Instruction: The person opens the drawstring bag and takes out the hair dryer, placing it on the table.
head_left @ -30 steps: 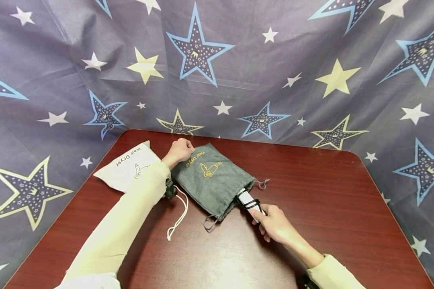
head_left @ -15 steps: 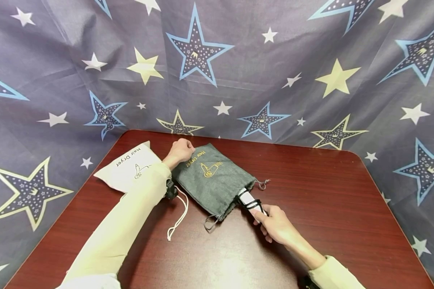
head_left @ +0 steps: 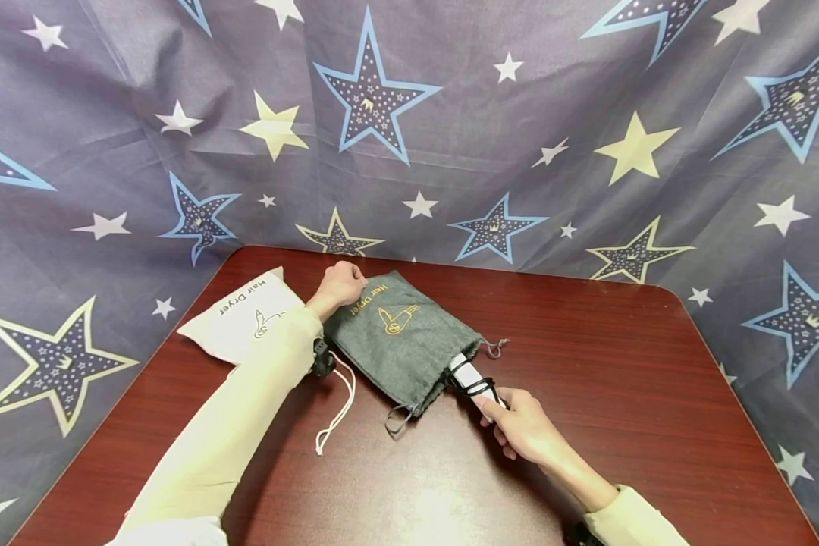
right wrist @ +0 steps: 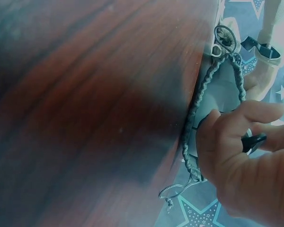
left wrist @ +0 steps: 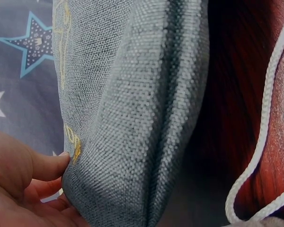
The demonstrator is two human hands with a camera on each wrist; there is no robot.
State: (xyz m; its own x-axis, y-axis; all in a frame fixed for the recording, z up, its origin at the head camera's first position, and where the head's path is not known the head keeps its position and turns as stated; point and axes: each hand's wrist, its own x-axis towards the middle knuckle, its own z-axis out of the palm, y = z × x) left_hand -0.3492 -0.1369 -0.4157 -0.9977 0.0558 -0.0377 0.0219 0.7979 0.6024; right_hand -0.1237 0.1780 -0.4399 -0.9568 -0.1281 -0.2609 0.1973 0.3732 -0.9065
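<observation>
A grey drawstring bag [head_left: 409, 341] printed "Hair Dryer" lies on the table with its mouth toward the lower right. At its far left end my left hand [head_left: 341, 284] pinches the bag's bottom edge between thumb and fingers, which the left wrist view shows close up. From the mouth sticks a white handle-like piece [head_left: 465, 373] wound with black cord [head_left: 478, 387]. My right hand [head_left: 519, 425] grips its outer end. The rest of that white piece is hidden inside the bag. In the right wrist view, the bag's gathered mouth [right wrist: 199, 99] stands open around it.
A cream "Hair Dryer" bag [head_left: 239, 318] lies at the left, partly behind my left forearm. Its white drawstring [head_left: 344, 402] trails over the reddish-brown table [head_left: 621, 364]. A star-patterned cloth [head_left: 450, 136] hangs behind the table.
My right hand has shifted very slightly to the lower right, away from the bag, along with the white handle-like piece. The left hand and the grey bag look unmoved.
</observation>
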